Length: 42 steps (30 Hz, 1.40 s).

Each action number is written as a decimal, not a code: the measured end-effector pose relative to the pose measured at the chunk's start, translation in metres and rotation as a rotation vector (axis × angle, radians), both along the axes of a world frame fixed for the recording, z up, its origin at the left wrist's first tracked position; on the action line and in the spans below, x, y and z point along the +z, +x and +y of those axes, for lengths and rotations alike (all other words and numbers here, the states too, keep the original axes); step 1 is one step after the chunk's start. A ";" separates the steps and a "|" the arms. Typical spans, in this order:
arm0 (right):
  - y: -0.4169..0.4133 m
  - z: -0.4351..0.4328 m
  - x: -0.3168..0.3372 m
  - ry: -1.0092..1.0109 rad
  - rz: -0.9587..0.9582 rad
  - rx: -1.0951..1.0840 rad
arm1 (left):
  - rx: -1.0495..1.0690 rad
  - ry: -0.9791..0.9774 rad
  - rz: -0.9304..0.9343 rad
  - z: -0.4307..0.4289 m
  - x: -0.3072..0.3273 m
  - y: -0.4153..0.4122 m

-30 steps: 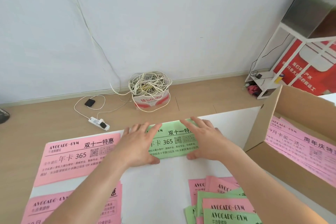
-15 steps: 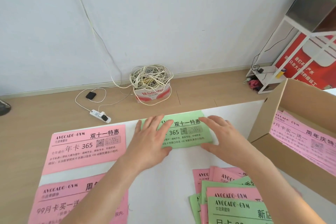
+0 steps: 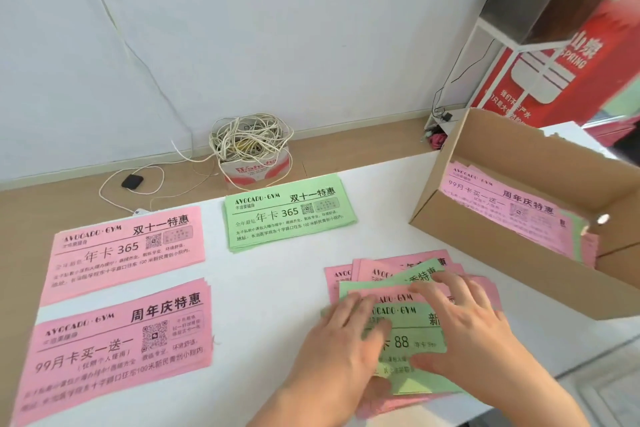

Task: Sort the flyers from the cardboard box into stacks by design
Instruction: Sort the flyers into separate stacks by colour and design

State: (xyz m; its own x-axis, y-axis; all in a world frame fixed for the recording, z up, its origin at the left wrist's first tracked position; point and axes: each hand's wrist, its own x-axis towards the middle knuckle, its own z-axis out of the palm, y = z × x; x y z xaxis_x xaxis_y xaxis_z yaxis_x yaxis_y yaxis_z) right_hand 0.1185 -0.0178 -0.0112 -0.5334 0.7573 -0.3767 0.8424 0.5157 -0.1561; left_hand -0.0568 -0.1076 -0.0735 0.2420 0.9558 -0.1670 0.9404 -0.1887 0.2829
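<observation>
On the white table (image 3: 270,295) lie three sorted stacks: a pink 年卡365 stack (image 3: 124,253) at the left, a pink 周年庆 stack (image 3: 117,350) below it, and a green 年卡365 stack (image 3: 287,213) at the back middle. A loose mixed pile of pink and green flyers (image 3: 401,274) lies at the front right. My left hand (image 3: 343,350) and my right hand (image 3: 467,322) both rest on this pile, holding its top green flyer (image 3: 408,329) by its sides. The cardboard box (image 3: 540,163) at the right holds more pink flyers (image 3: 502,204).
A small box full of coiled cables (image 3: 251,152), a power strip and a black adapter (image 3: 132,181) sit on the wooden floor beyond the table. A white metal rack (image 3: 502,55) and a red sign (image 3: 568,59) stand at the far right.
Both hands left the green 年卡365 stack at the back and came down to the mixed pile at the front right. The camera view tilted down and right.
</observation>
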 end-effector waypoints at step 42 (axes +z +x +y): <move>0.123 0.047 -0.048 -0.338 0.841 -0.291 | 0.353 -0.025 0.001 -0.009 0.026 0.052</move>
State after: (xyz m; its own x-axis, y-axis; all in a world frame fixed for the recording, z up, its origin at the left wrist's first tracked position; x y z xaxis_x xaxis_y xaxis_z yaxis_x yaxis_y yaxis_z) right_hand 0.2411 0.0292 -0.0587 -0.5372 0.8245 -0.1779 0.4740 0.1206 -0.8722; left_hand -0.0050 -0.1162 -0.0478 -0.1027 0.9761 -0.1913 0.9467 0.1550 0.2825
